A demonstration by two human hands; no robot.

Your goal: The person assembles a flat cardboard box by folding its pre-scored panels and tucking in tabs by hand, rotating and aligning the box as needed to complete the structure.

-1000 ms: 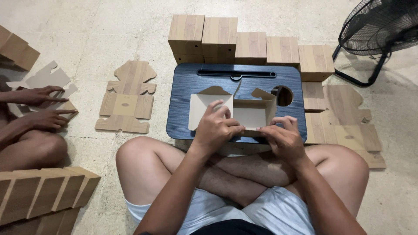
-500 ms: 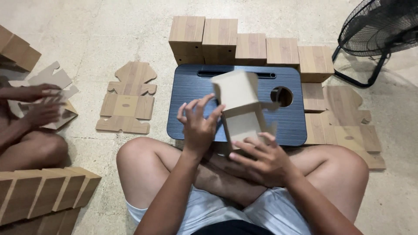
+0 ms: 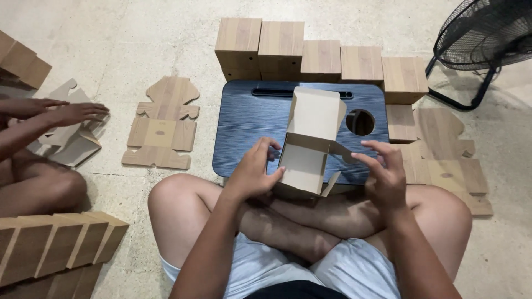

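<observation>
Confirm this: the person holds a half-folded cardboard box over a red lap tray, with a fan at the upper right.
Not quite: the lap tray is dark blue, not red, as the head view shows. The hands do hold the half-folded cardboard box over it, and the fan stands upper right.

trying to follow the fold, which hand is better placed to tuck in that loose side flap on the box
Right, probably. The right hand is open with its fingertips at the side flap sticking out of the half-folded cardboard box. The left hand grips the box's opposite side, steadying it.
</observation>
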